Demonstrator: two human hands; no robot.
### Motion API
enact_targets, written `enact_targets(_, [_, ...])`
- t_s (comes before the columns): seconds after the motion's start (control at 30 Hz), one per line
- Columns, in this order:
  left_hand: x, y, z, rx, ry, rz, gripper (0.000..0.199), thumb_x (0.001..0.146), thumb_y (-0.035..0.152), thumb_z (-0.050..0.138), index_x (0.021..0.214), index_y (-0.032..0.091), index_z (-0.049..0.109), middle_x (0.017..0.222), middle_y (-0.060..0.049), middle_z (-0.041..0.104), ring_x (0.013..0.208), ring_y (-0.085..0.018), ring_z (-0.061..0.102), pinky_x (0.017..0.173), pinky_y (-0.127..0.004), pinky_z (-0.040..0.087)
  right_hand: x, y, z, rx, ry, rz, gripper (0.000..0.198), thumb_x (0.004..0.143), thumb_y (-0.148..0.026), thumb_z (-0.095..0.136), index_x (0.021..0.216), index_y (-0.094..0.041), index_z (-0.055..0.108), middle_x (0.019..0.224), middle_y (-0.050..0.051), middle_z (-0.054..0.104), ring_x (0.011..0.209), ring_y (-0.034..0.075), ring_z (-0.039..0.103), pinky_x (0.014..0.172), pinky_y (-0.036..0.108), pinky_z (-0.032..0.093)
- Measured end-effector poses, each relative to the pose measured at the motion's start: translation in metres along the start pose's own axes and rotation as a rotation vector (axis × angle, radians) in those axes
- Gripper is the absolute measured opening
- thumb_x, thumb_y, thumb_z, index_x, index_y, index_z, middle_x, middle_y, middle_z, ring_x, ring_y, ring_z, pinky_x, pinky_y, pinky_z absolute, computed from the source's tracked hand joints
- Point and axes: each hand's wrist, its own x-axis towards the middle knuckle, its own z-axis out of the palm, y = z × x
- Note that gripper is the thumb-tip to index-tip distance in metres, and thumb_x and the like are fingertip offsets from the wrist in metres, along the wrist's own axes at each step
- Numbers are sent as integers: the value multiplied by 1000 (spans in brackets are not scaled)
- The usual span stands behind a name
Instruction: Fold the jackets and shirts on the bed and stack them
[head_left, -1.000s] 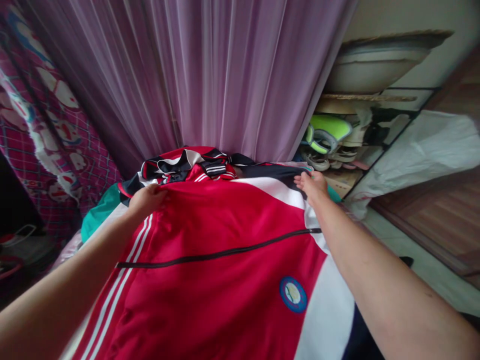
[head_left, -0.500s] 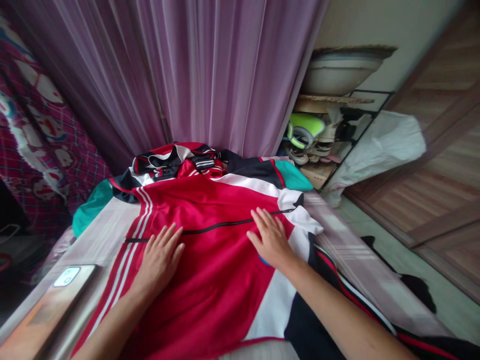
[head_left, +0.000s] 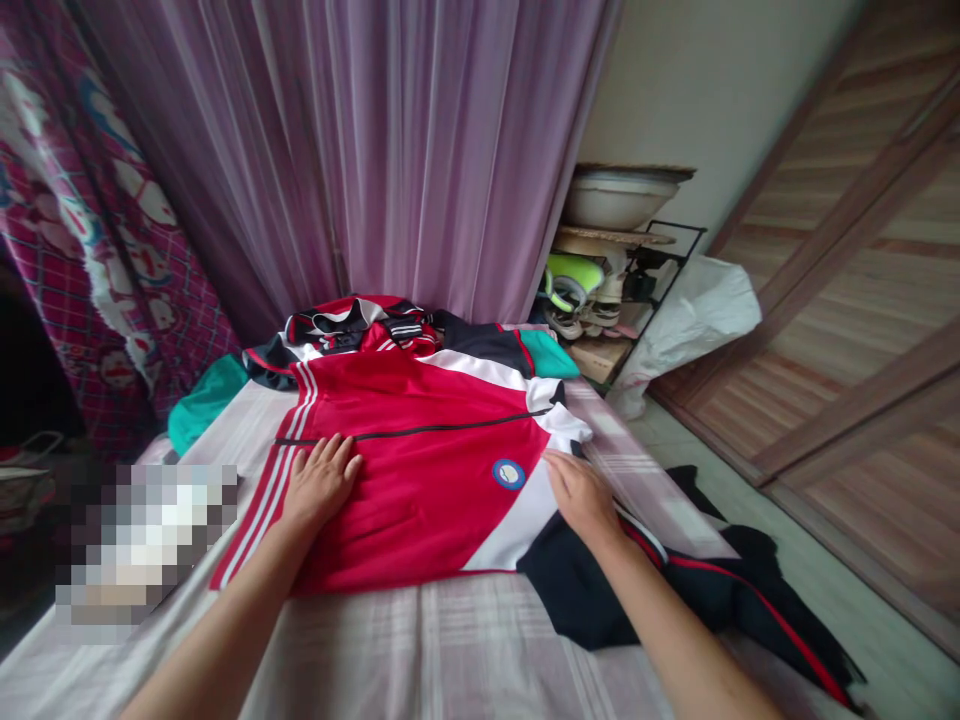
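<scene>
A red zip-up tracksuit jacket [head_left: 420, 500] with white shoulder panels, white side stripes and dark sleeves lies spread on the bed. Its black zipper [head_left: 450, 428] runs across it, and a round blue-and-white badge [head_left: 508, 474] shows on the chest. My left hand [head_left: 322, 482] rests flat on the red cloth beside the stripes, fingers extended just below the zipper. On the white panel near the collar, my right hand [head_left: 583, 495] lies with its fingers stretched out and close together. Under my right forearm, the near dark sleeve [head_left: 589, 600] is partly hidden.
More clothes [head_left: 360, 325] are heaped behind the jacket, against a purple curtain [head_left: 435, 150]. A pixelated block [head_left: 146, 545] covers something at left. A rack [head_left: 600, 310] with shoes, a basin [head_left: 622, 200] and a white bag [head_left: 697, 310] stands beyond the bed's right edge.
My right hand has moved off the chest toward the collar and shoulder, uncovering the badge. My left hand stays by the stripes. The view has shifted, showing more sheet below the jacket.
</scene>
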Motion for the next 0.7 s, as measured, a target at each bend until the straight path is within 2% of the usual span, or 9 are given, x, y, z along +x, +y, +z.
enact_targets(0.07, [-1,0,0,0,11,-32,53,99,39,33,147,22,46,156,-9,43,145,-28,35,118,-52,24,-9,17,-18,-60,69,142,38,94,-28,40,112,-19,72,113,12,72,105,24,65,93,36,49])
enact_targets(0.17, [1,0,3,0,30,-48,53,99,40,34,146,22,47,155,-10,44,144,-29,37,117,-55,25,-21,38,-38,-182,-6,337,30,90,-34,51,105,-19,72,105,12,72,99,26,65,85,36,48])
enact_targets(0.27, [2,-1,6,-4,45,-37,52,98,40,34,146,22,47,154,-10,45,144,-30,37,116,-55,25,-24,39,-43,-224,-130,355,29,88,-40,57,105,-22,72,106,10,71,99,25,63,83,34,45])
enact_targets(0.37, [1,-1,6,-8,53,-35,52,98,40,34,146,22,47,154,-10,46,144,-29,37,117,-55,24,-19,26,-42,-288,-151,354,33,88,-38,59,114,-23,70,110,10,69,101,26,62,80,34,43])
enact_targets(0.5, [1,-1,5,-15,28,-56,53,99,42,33,147,22,45,156,-10,43,145,-29,36,118,-55,23,-17,21,-44,-293,-171,326,23,91,-26,52,99,-22,73,105,9,70,98,23,62,76,32,41])
enact_targets(0.57, [1,-2,6,-17,31,-56,53,99,42,33,146,24,46,156,-9,43,144,-29,36,118,-55,23,-23,30,-47,-274,-149,384,26,93,-24,47,95,-21,73,104,10,71,96,23,63,75,31,41])
enact_targets(0.7, [2,-3,10,-13,67,-46,51,98,42,33,145,26,48,154,-8,46,143,-28,37,117,-54,24,-36,53,-53,-271,-114,585,31,94,-31,44,102,-21,73,103,11,72,89,23,65,70,31,42])
